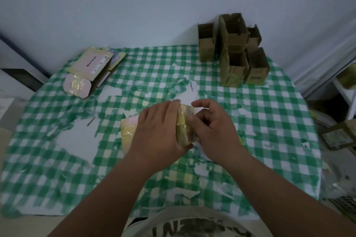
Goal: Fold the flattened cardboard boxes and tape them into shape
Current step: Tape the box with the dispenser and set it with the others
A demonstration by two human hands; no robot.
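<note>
A small pale cardboard box [128, 132], partly wrapped in yellowish tape, lies at the middle of the table under both my hands. My left hand [159, 131] lies flat over its top and grips it. My right hand [213, 129] presses its thumb and fingers on the box's taped right end, where the tape [183, 121] shows yellowish. Most of the box is hidden by my hands. A stack of flattened boxes [90, 69] lies at the far left of the table. Several folded brown boxes [237, 52] stand stacked at the far right.
The table wears a worn green-and-white checked cloth [269, 121] with torn white patches. A wall rises right behind the table. More cardboard [337, 136] sits off the table's right edge, beside a white shelf unit [344, 90].
</note>
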